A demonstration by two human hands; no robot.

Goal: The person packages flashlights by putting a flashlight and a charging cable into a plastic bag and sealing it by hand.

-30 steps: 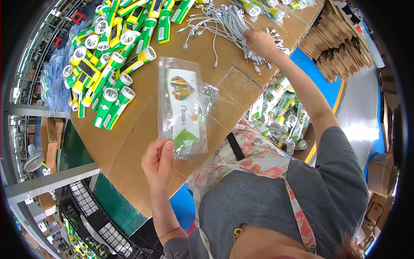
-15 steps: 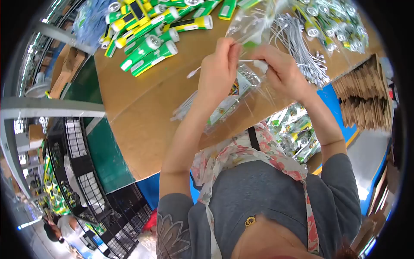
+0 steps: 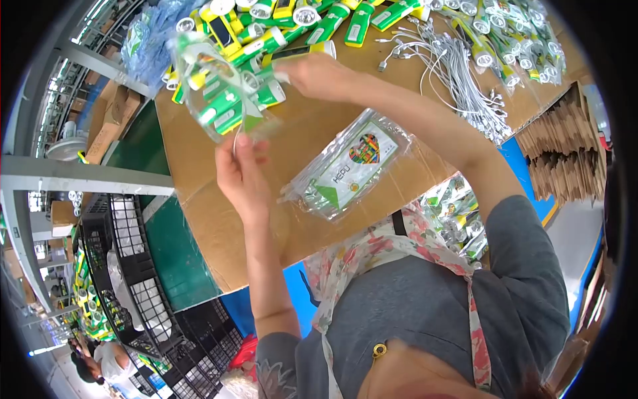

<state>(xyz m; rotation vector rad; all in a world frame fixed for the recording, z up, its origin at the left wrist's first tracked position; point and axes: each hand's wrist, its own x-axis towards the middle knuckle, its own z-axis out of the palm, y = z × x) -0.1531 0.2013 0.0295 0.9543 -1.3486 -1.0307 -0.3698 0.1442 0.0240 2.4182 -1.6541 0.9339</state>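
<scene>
My left hand (image 3: 244, 176) pinches the lower end of a clear plastic bag (image 3: 251, 121) with a green corner. The bag is blurred and stands up in front of the flashlights (image 3: 219, 106). My right hand (image 3: 319, 76) is closed at the near edge of the flashlight pile, with a small white piece of a cable (image 3: 282, 77) showing at its fingertips; the rest of it is hard to make out. Below my hands, a printed clear bag (image 3: 352, 166) with a heart picture and a green corner lies flat on the cardboard.
A bundle of white cables (image 3: 458, 86) lies on the cardboard tabletop (image 3: 219, 233). Bagged flashlights (image 3: 512, 40) are heaped at the far right, more (image 3: 458, 219) below the table edge. Stacked cardboard (image 3: 558, 153) stands right, a black crate rack (image 3: 139, 272) left. Another person (image 3: 106, 359) is at lower left.
My hands have moved apart and left from the cable held between them. A clear bag is now raised in my left hand. The printed bag on the table has come into full view.
</scene>
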